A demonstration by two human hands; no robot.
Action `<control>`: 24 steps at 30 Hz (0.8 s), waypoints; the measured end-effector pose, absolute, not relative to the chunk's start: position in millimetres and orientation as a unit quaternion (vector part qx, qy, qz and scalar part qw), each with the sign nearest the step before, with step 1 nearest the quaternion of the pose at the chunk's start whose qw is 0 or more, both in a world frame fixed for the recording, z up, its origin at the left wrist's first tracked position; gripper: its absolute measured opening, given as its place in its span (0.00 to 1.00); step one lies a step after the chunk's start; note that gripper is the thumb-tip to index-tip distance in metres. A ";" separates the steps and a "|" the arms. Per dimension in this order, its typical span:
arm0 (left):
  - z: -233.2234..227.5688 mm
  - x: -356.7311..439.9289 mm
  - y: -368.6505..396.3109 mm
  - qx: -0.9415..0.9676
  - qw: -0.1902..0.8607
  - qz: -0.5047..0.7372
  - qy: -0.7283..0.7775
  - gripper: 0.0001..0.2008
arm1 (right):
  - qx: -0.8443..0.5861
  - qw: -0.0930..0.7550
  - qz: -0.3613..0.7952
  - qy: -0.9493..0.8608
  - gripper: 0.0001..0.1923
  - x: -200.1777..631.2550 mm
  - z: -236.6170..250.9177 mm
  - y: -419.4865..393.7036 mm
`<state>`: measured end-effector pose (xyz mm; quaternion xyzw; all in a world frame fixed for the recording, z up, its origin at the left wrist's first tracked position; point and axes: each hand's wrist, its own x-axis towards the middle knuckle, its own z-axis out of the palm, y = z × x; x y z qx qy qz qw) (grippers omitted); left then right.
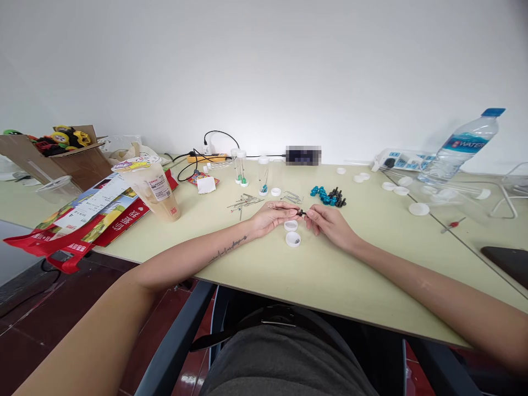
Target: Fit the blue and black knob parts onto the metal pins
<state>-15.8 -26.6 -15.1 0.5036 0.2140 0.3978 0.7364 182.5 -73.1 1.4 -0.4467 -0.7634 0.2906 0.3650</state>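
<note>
My left hand (273,218) and my right hand (330,224) meet above the table, both closed in a pinch on one small black part (302,213). Its exact kind is too small to make out. Just below the fingers are two white round caps; the nearer cap (293,240) holds tiny metallic bits, and the farther cap (291,225) lies partly under my hands. Beyond my right hand sit a cluster of small teal pieces (324,195) and a cluster of black pieces (338,197). Thin metal rods (246,202) lie scattered beyond my left hand.
Clear tubes (240,168) stand at the back. A drink cup (154,190) and red bag (74,247) are left, near a cardboard box (82,159). At right are a water bottle (462,146), power strip (406,160), loose white caps (419,209) and a dark phone-like object (507,264).
</note>
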 end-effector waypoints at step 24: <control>-14.9 -14.8 -27.2 0.506 0.732 0.400 0.219 0.12 | -0.446 0.358 0.288 -0.768 0.19 183.0 1.2 -73.4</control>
